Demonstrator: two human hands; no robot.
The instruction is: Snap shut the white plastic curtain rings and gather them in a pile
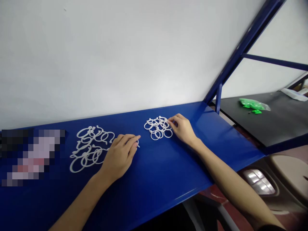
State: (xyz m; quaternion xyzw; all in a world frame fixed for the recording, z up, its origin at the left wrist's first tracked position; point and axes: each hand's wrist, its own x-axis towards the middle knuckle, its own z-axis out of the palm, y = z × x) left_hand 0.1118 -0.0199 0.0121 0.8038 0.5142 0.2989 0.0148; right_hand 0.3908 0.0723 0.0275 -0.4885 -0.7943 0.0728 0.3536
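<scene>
Blue surface, toward back edge: left hand and right hand each pinch a white loop, likely light, springy; grip rim.

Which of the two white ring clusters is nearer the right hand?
The compact cluster at the right hand; the other cluster, more spread out, lies beside the left hand.

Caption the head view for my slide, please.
Blue table: left hand with a white loop beside a looser white pile, right hand touching a cluster of white rings.
</scene>
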